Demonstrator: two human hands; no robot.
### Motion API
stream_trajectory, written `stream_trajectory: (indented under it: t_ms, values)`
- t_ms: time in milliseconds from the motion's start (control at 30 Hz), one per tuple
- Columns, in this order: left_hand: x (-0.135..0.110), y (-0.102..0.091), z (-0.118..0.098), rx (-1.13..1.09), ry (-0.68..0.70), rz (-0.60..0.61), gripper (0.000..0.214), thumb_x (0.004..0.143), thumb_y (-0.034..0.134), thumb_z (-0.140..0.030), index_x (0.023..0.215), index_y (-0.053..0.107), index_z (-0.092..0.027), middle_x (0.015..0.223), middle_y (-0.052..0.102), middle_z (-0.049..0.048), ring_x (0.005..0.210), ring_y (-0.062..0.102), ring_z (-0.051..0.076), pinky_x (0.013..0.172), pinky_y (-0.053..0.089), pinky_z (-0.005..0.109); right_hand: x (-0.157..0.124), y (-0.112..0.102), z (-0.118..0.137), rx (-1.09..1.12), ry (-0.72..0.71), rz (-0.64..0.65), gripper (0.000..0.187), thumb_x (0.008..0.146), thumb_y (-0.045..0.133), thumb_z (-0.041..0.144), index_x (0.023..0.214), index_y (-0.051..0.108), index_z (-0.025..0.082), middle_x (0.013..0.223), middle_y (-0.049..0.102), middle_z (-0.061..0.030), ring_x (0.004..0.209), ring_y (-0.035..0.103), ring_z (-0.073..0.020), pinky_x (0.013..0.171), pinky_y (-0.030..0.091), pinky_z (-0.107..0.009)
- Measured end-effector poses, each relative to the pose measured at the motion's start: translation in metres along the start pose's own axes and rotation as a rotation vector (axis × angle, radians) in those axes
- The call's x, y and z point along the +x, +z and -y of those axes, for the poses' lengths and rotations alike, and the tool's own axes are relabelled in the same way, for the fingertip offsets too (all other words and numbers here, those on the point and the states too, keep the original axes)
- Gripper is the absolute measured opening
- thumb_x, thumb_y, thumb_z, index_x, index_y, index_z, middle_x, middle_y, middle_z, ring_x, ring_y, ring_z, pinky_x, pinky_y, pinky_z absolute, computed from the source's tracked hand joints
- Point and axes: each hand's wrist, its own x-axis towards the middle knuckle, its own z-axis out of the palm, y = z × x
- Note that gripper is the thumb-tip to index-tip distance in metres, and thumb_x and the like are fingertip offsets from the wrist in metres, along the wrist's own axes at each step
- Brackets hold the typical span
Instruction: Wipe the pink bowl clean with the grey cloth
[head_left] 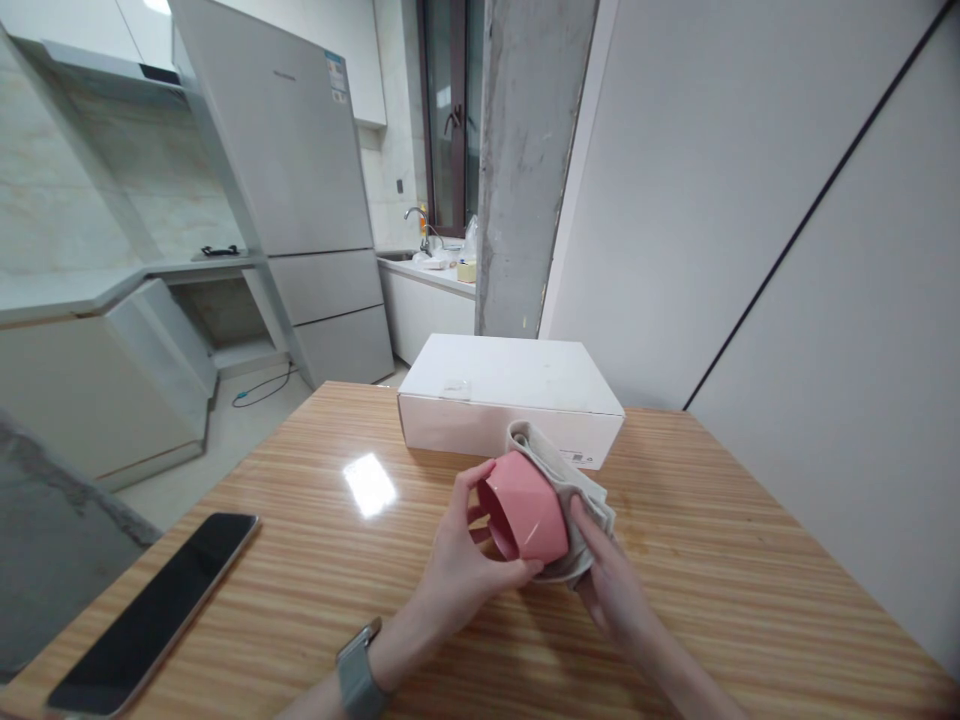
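Note:
A pink bowl (531, 508) with faceted sides is held tilted above the wooden table, its opening toward the left. My left hand (466, 560) grips it by the rim, thumb below and fingers above. Against the bowl's right side and base lies a folded grey-beige cloth (559, 470). My right hand (606, 572) is closed around this cloth, thumb on top, pressing it to the bowl. The fingers under the cloth are hidden. A watch with a grey strap (361, 672) sits on my left wrist.
Just behind my hands a closed white box (510, 375) stands on the wooden table (300, 590). A black phone (157, 612) lies at the table's left edge. Beyond are a grey fridge (277, 140), a sink counter (431, 290) and a white wall panel (712, 200) on the right.

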Motion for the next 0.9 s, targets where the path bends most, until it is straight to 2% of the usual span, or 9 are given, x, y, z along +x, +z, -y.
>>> stream_trajectory:
  t_ms: [167,267,367,467,533,600,667,767,900]
  values:
    - [0.007,-0.006,0.005,-0.11,-0.082,0.004,0.092,0.048,0.087,-0.02,0.126,0.038,-0.028,0.129,0.051,0.0114,0.085,0.065,0.021,0.067,0.057,0.031,-0.003,-0.002,-0.001,-0.023,0.042,0.015,0.045,0.059,0.081,0.053,0.092,0.076,0.023,0.097,0.077,-0.0047,0.111,0.063,-0.0304,0.1,0.046,-0.044]
    - [0.012,-0.011,0.01,-0.233,-0.179,0.014,0.084,0.058,0.083,-0.03,0.127,0.036,-0.027,0.118,0.057,0.0104,0.08,0.066,0.02,0.066,0.057,0.032,-0.004,-0.003,-0.002,-0.02,0.025,0.051,0.045,0.059,0.081,0.053,0.094,0.076,0.024,0.096,0.077,-0.0033,0.115,0.061,-0.0289,0.103,0.042,-0.043]
    - [0.014,-0.013,0.012,-0.347,-0.255,0.05,0.071,0.069,0.075,-0.041,0.128,0.037,-0.026,0.107,0.061,0.0082,0.075,0.067,0.02,0.062,0.057,0.035,-0.002,-0.004,-0.004,0.025,-0.003,0.087,0.043,0.064,0.079,0.051,0.097,0.075,0.025,0.106,0.075,-0.0032,0.118,0.058,-0.0282,0.105,0.042,-0.043]
    - [0.014,-0.015,0.012,-0.45,-0.326,0.154,0.064,0.078,0.06,-0.056,0.128,0.043,-0.02,0.102,0.065,0.0108,0.074,0.068,0.022,0.062,0.057,0.036,0.006,-0.013,-0.009,0.044,-0.09,-0.049,0.045,0.067,0.076,0.053,0.101,0.073,0.024,0.115,0.071,-0.0029,0.124,0.053,-0.0283,0.108,0.038,-0.043]
    - [0.014,-0.015,0.013,-0.511,-0.378,0.237,0.071,0.08,0.047,-0.067,0.126,0.048,-0.013,0.093,0.068,0.014,0.071,0.068,0.024,0.061,0.056,0.036,0.012,-0.021,-0.013,0.005,-0.166,-0.162,0.045,0.066,0.077,0.052,0.102,0.073,0.024,0.116,0.07,-0.0019,0.128,0.049,-0.0274,0.112,0.033,-0.042]
    - [0.014,-0.015,0.016,-0.529,-0.413,0.301,0.079,0.079,0.038,-0.073,0.122,0.051,-0.008,0.086,0.069,0.0153,0.067,0.068,0.025,0.059,0.056,0.037,0.014,-0.024,-0.017,-0.064,-0.167,-0.129,0.044,0.069,0.076,0.05,0.104,0.072,0.025,0.118,0.07,-0.0008,0.13,0.048,-0.0259,0.114,0.029,-0.042]
    - [0.012,-0.013,0.018,-0.492,-0.377,0.289,0.074,0.08,0.043,-0.07,0.125,0.05,-0.012,0.09,0.068,0.0137,0.07,0.067,0.023,0.06,0.055,0.034,0.011,-0.021,-0.018,-0.107,-0.121,-0.014,0.042,0.072,0.074,0.049,0.107,0.071,0.026,0.119,0.069,-0.0009,0.13,0.047,-0.0249,0.113,0.03,-0.041]
    - [0.009,-0.011,0.016,-0.323,-0.199,0.171,0.072,0.073,0.068,-0.053,0.133,0.041,-0.024,0.109,0.063,0.0091,0.083,0.064,0.02,0.065,0.053,0.028,0.001,-0.006,-0.011,-0.061,-0.035,0.122,0.044,0.073,0.073,0.051,0.108,0.071,0.025,0.118,0.07,-0.0023,0.128,0.049,-0.0253,0.111,0.034,-0.04]
    - [0.007,-0.01,0.012,-0.104,-0.043,0.075,0.084,0.064,0.08,-0.035,0.135,0.036,-0.03,0.124,0.053,0.0079,0.088,0.06,0.017,0.068,0.051,0.025,-0.005,0.006,0.002,0.064,0.096,0.13,0.045,0.068,0.076,0.05,0.104,0.073,0.024,0.116,0.071,-0.0049,0.122,0.055,-0.0289,0.105,0.041,-0.043]
